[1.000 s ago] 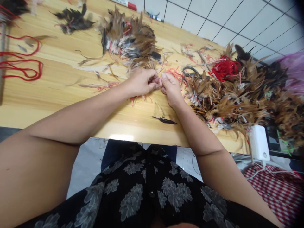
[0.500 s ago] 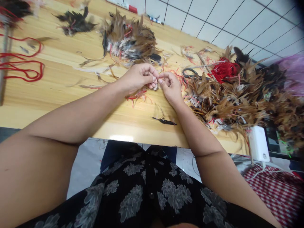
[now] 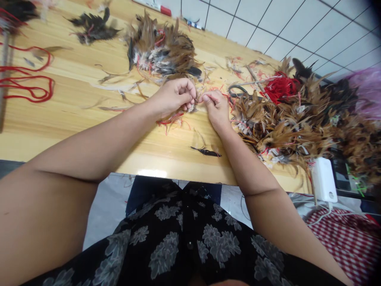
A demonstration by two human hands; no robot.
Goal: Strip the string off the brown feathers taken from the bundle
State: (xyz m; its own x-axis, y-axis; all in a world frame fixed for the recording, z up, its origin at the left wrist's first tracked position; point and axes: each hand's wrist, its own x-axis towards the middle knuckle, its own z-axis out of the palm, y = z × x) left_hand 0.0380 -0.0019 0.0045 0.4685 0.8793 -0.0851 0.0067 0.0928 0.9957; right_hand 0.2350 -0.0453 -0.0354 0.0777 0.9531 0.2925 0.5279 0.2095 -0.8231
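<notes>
My left hand (image 3: 174, 96) and my right hand (image 3: 216, 106) meet fingertip to fingertip over the middle of the wooden table (image 3: 74, 119). Both are pinched closed on a small bundle of brown feathers with red thread (image 3: 172, 118), whose ends trail out under my left hand. A large heap of brown feathers (image 3: 291, 123) lies just right of my right hand. Another brown and grey feather pile (image 3: 162, 51) sits just beyond my hands. Scissors (image 3: 238, 90) lie partly under the feathers beside a clump of red thread (image 3: 281, 86).
Loops of red cord (image 3: 26, 81) lie at the table's left. A dark feather clump (image 3: 92, 26) sits far left. One dark feather (image 3: 206, 151) rests near the front edge. A white adapter (image 3: 324, 178) hangs off the table's right end above checked cloth (image 3: 345, 238).
My hands have stayed together over the same spot, the fingers shifting slightly on the bundle. The red-threaded feather ends now show lower under my left hand.
</notes>
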